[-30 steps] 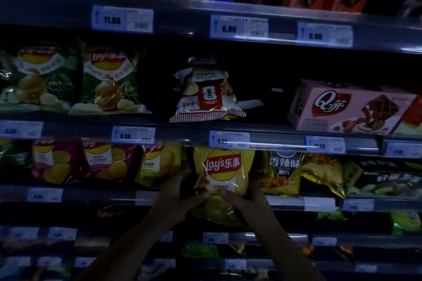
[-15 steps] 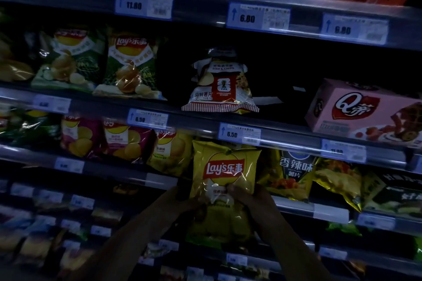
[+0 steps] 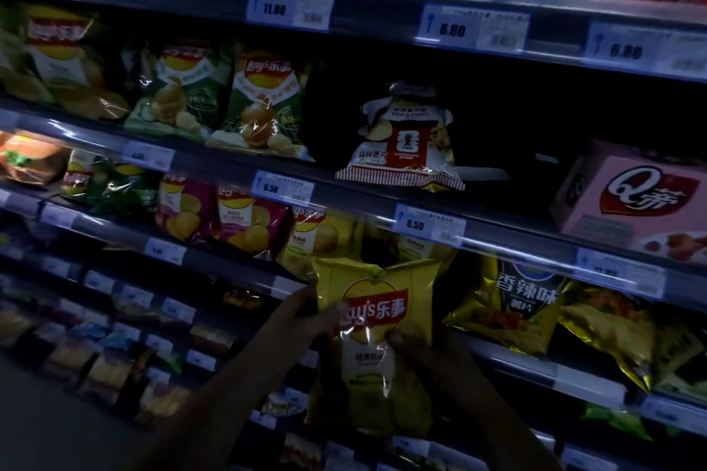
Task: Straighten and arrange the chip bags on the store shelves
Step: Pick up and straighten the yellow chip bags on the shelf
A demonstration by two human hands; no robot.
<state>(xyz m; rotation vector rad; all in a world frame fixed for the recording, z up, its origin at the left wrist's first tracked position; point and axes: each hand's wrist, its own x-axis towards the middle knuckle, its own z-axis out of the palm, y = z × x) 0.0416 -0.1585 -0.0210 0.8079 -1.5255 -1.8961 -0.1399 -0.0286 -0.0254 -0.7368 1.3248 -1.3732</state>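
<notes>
**Item:** yellow chip bag (image 3: 377, 321). Straight below the white bag (image 3: 401, 141), one shelf down, held out in front of the shelf edge (image 3: 509, 354) rather than resting on it. Upright, long axis vertical, logo facing outward, top seam crumpled.

**Left hand** (image 3: 302, 314): below and left of the white bag. Grips the yellow chip bag's left edge, thumb laid across the front.

**Right hand** (image 3: 417, 348): below the white bag, slightly right. Curled round the lower right side, thumb on the front, lower than the left hand.

**Slot:** dark gap behind the bag's top, among more yellow bags, below the white bag.

**Neighbour:** dark bag (image 3: 524, 298), below and right of the white bag.

**Judgement:** slot directly beyond both hands, neither nearer. Probably calls for a straight push back, with the axis kept vertical.
</notes>
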